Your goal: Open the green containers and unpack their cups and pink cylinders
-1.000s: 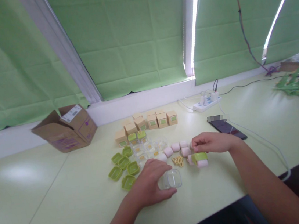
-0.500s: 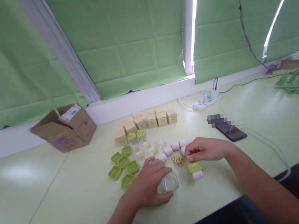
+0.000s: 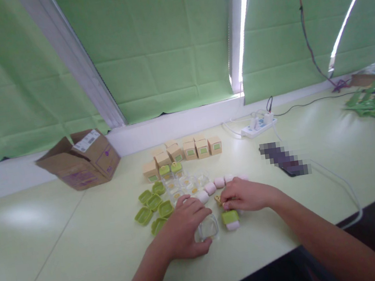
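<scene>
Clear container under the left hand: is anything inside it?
The clear container looks empty through its visible near wall, and it has no lid on. The left hand covers its far-left part, so that part cannot be checked. The right hand is beside it.

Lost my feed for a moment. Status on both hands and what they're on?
Left hand gripping clear container on table. Right hand at yellow rings, above green-lidded pink piece. Green lids lie left.
</scene>
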Demonstrator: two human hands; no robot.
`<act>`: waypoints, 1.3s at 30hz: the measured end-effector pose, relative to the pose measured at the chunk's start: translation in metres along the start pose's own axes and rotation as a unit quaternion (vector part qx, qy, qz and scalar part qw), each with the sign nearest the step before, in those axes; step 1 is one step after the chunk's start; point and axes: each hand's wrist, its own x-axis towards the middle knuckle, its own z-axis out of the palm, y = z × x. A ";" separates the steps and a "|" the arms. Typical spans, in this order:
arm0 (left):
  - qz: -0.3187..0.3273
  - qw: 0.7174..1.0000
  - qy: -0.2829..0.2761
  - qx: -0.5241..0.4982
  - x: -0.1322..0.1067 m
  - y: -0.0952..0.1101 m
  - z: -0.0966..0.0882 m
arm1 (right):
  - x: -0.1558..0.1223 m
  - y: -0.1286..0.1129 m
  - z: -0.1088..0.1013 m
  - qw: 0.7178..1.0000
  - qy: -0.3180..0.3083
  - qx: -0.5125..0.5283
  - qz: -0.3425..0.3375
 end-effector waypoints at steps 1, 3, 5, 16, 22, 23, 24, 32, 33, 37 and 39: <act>-0.002 1.000 0.000 -0.001 0.000 0.000 0.000 | 0.001 0.000 0.001 1.000 -0.003 -0.004 0.004; -0.003 1.000 -0.001 -0.006 0.000 -0.001 0.000 | 0.002 0.000 0.001 1.000 -0.003 -0.009 0.011; -0.001 1.000 0.000 -0.010 0.000 -0.002 -0.001 | 0.003 0.000 0.002 1.000 0.003 -0.010 0.019; 0.032 0.998 0.045 -0.043 0.001 -0.001 -0.006 | 0.006 0.001 0.005 0.999 0.035 -0.016 0.016; 0.067 0.993 0.098 -0.021 0.004 0.012 0.001 | 0.004 0.004 0.001 0.997 0.080 -0.003 0.015; 0.079 0.991 0.103 -0.012 0.005 0.016 0.003 | 0.003 0.004 0.000 0.996 0.085 -0.002 0.016; 0.092 0.990 0.103 0.000 0.006 0.020 0.005 | 0.003 0.004 0.000 0.996 0.091 -0.002 0.016; 0.230 0.963 0.117 0.079 0.007 0.061 0.024 | 0.002 0.000 -0.003 0.993 0.117 0.000 0.016; 0.240 0.961 0.116 0.074 0.006 0.064 0.027 | 0.002 0.000 -0.003 0.993 0.115 0.001 0.016; 0.251 0.964 0.078 0.053 0.006 0.070 0.041 | 0.001 -0.001 -0.003 0.995 0.097 0.014 0.011; 0.242 0.968 0.047 0.043 0.007 0.068 0.046 | 0.001 -0.001 -0.002 0.996 0.078 0.031 0.007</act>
